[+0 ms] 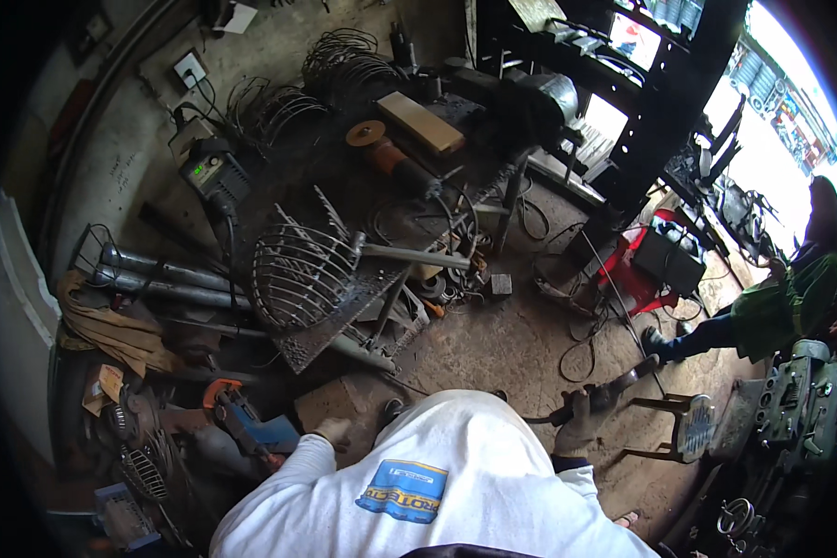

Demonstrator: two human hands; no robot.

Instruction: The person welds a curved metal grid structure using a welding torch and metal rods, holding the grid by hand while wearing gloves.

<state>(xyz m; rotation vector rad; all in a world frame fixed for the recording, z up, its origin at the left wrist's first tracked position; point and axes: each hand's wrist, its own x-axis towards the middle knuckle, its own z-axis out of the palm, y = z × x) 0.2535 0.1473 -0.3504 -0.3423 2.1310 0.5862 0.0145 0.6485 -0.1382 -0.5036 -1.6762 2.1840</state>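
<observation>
My right hand (581,426), in a work glove, is closed around a dark angle grinder (606,394) at my right side. Its disc end points away toward the upper right, and a cord trails from its near end. On my left, my left hand (333,432) hangs low beside a brown block-like box (330,402); nothing shows in it, but its fingers are too small to read. Ahead of me, a curved frame of welded metal rods (305,270) rests on the dark metal worktable (318,346). An orange grinder with a brown disc (395,166) lies farther back there.
A welding machine (216,172) and wire coils (339,56) are by the wall. Metal pipes (172,279) and a blue cut-off saw (260,426) lie left. At right are a stool (688,428), a red chair (628,274), a green machine (800,400) and another person (781,307). Cables cross the floor.
</observation>
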